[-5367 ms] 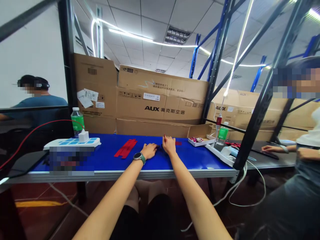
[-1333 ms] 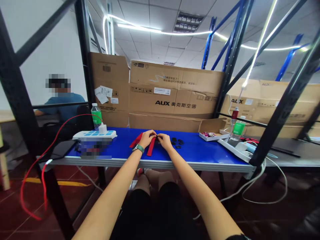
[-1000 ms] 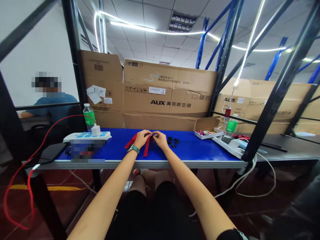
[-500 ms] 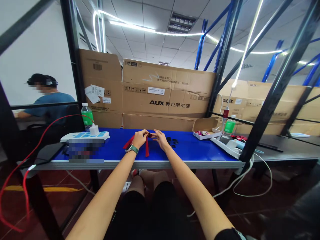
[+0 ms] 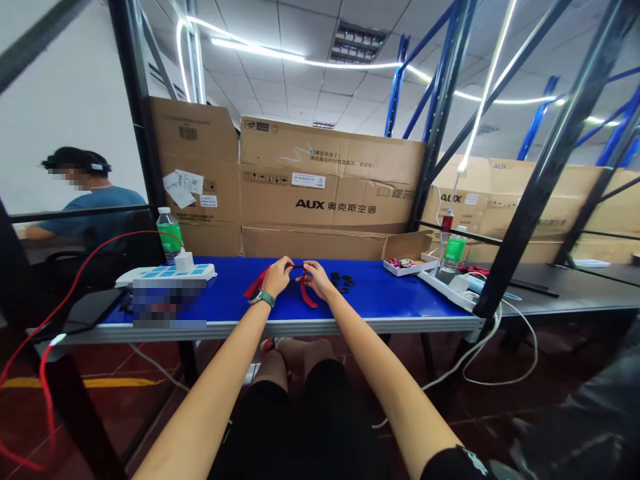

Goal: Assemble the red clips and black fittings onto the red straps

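Flat red fabric strap (image 5: 255, 285) lies on the blue desk (image 5: 400, 299), long axis diagonal. Left hand (image 5: 273, 277) and right hand (image 5: 315, 280) pinch its upper end in closed fingers; left hand is nearer the long tail.

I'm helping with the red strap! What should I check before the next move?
1. The left hand holds the red strap: ok, its fingers pinch it.
2. The right hand holds the red strap too: cannot tell, the fingers hide the spot.
3. The strap's tails lie on the blue workbench: ok.
4. The small black pieces sit near the right hand without touching it: ok.
5. The red cable lies away from both hands: ok.
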Demonstrator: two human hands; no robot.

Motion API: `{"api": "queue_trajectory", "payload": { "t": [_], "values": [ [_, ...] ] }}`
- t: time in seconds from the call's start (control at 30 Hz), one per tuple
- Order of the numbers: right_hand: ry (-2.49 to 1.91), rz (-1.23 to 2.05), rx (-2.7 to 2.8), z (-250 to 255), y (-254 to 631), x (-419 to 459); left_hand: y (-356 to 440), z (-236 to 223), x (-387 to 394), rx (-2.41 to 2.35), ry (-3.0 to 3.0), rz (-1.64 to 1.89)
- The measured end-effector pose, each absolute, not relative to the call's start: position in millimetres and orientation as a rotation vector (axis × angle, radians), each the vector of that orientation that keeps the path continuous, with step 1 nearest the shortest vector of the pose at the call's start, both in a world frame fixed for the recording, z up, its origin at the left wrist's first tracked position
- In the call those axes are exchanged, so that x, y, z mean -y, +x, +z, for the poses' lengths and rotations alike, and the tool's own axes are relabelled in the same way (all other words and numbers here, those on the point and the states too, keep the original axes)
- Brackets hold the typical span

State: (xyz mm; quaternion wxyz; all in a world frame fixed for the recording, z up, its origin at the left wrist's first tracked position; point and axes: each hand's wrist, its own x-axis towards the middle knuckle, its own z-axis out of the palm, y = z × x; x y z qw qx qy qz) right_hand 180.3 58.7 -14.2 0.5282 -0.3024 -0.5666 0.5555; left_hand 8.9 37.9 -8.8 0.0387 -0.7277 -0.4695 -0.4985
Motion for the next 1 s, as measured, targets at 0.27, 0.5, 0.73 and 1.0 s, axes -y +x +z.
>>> {"api": "queue_trajectory", "payload": {
  "t": [0.27, 0.5, 0.73, 1.0],
  "values": [
    [-0.982, 0.690, 1.752, -26, 183, -66, -2, -21, -46, 1.609, -2.088, -1.432],
    [-0.886, 0.413, 2.047, -25, 186, -66, -3, -25, -51, 1.637, -2.057, -1.391],
    [-0.701, 0.469, 2.054, -19, 188, -56, 8, -17, -48, 1.357, -2.508, -1.499],
    [-0.785, 0.376, 2.177, -18, 186, -53, 7, -26, -56, 1.365, -2.483, -1.342]
  ]
}}
